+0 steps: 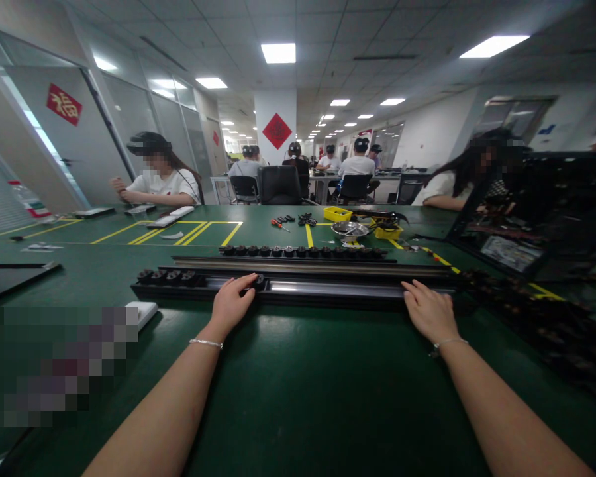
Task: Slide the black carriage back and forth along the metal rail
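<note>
A long black channel-shaped rail [328, 296] with a shiny inner strip lies across the green table in front of me. My left hand [232, 303] reaches over its left half, fingertips closed at a small round black part [260, 282] seated in the channel. Several similar black parts [166, 277] stand in a row at the rail's left end. Toward the right end, my right hand [431, 311] rests on the rail with its fingers stretched out. Behind it lie a second rail [308, 265] and a strip bearing a row of round black parts [288, 252].
Beyond the rails are a metal bowl [350, 230], yellow trays [338, 213] and an orange-handled screwdriver [279, 224]. Dark parts are heaped on the right [541, 331], near a black frame [501, 225]. A white object [146, 315] lies left. Other people sit across the table and beyond.
</note>
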A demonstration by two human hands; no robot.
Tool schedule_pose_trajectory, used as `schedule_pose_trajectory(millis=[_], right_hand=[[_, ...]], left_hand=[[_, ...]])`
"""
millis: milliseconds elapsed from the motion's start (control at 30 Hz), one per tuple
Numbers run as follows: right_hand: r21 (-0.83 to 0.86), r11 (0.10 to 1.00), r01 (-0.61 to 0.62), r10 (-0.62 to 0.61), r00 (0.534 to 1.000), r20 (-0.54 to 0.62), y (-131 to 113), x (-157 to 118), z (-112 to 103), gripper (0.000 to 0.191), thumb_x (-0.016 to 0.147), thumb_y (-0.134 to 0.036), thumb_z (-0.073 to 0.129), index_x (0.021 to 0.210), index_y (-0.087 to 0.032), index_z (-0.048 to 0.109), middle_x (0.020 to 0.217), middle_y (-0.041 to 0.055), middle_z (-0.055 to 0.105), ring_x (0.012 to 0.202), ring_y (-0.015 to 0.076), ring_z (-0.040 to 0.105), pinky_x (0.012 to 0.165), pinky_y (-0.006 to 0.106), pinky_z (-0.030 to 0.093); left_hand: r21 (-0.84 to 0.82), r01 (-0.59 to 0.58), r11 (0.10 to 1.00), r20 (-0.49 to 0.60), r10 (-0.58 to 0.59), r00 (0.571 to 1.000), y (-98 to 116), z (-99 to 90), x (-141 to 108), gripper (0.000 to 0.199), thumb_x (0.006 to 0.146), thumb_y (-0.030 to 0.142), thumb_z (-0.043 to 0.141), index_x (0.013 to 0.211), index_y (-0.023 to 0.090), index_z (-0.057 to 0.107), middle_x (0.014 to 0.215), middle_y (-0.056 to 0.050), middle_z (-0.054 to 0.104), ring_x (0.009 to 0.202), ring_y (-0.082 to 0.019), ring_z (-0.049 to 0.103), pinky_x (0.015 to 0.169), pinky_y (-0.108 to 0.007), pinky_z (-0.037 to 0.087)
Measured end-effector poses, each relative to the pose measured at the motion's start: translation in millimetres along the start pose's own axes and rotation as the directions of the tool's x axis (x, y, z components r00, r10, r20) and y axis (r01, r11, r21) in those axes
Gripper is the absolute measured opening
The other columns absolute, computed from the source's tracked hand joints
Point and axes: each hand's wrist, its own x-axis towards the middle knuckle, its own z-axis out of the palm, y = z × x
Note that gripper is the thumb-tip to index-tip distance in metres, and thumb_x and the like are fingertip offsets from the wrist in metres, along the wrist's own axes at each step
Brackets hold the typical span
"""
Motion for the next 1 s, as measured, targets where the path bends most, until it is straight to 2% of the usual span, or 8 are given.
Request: schedule_pose_trajectory(millis=[367, 533, 667, 800, 1000], right_hand=[[-0.028, 0.999, 0.029, -0.03, 0.999, -0.037, -0.5, -1.6, 1.1, 0.054, 0.09, -0.039, 0.019, 0.125, -0.022, 0.057, 0.136, 0.0072, 0.049, 0.12, 0.0255, 0.047, 0.1, 0.051, 0.031], [-0.018, 1.0, 0.017, -0.018, 0.999, -0.03, -0.6, -1.4, 1.3, 0.054, 0.09, -0.04, 0.018, 0.126, -0.023, 0.056, 0.137, 0.007, 0.048, 0.12, 0.0258, 0.046, 0.102, 0.053, 0.028], [-0.014, 1.0, 0.015, -0.015, 0.999, -0.03, -0.4, -1.5, 1.8, 0.054, 0.09, -0.04, 0.019, 0.126, -0.023, 0.056, 0.137, 0.0069, 0.048, 0.12, 0.0255, 0.046, 0.103, 0.053, 0.027], [-0.006, 1.0, 0.02, -0.021, 0.999, -0.029, 0.8, -1.2, 2.3, 0.054, 0.09, -0.04, 0.019, 0.125, -0.023, 0.056, 0.137, 0.0075, 0.048, 0.12, 0.0257, 0.045, 0.102, 0.053, 0.029], [-0.01, 1.0, 0.021, -0.021, 0.999, -0.034, 1.6, -1.0, 2.8, 0.054, 0.09, -0.041, 0.018, 0.125, -0.024, 0.056, 0.136, 0.0068, 0.048, 0.121, 0.0257, 0.045, 0.102, 0.053, 0.028]], left_hand=[[0.009, 0.003, 1.0, -0.023, -0.002, 1.0, 1.3, 0.4, -0.6, 0.038, 0.079, 0.025, 0.048, 0.114, 0.025, 0.063, 0.117, 0.001, 0.065, 0.109, -0.018, 0.059, 0.105, -0.037, 0.038], [0.025, -0.007, 1.0, -0.051, 0.009, 0.999, 1.5, 4.4, -0.9, 0.04, 0.079, 0.025, 0.047, 0.117, 0.021, 0.061, 0.122, -0.003, 0.062, 0.114, -0.018, 0.056, 0.103, -0.035, 0.039], [0.11, 0.038, 0.993, -0.081, -0.029, 0.996, 2.1, 7.1, -0.7, 0.042, 0.082, 0.028, 0.046, 0.121, 0.02, 0.057, 0.127, -0.007, 0.058, 0.121, -0.021, 0.05, 0.107, -0.042, 0.031], [0.173, 0.029, 0.984, -0.004, -0.029, 1.0, 4.6, 7.3, -1.7, 0.034, 0.086, 0.033, 0.044, 0.114, 0.027, 0.062, 0.126, -0.004, 0.058, 0.126, -0.023, 0.045, 0.109, -0.052, 0.021], [0.185, 0.004, 0.983, 0.04, -0.011, 0.999, 6.5, 5.9, -2.9, 0.031, 0.086, 0.035, 0.043, 0.11, 0.031, 0.064, 0.127, -0.001, 0.058, 0.126, -0.023, 0.044, 0.109, -0.054, 0.017]])
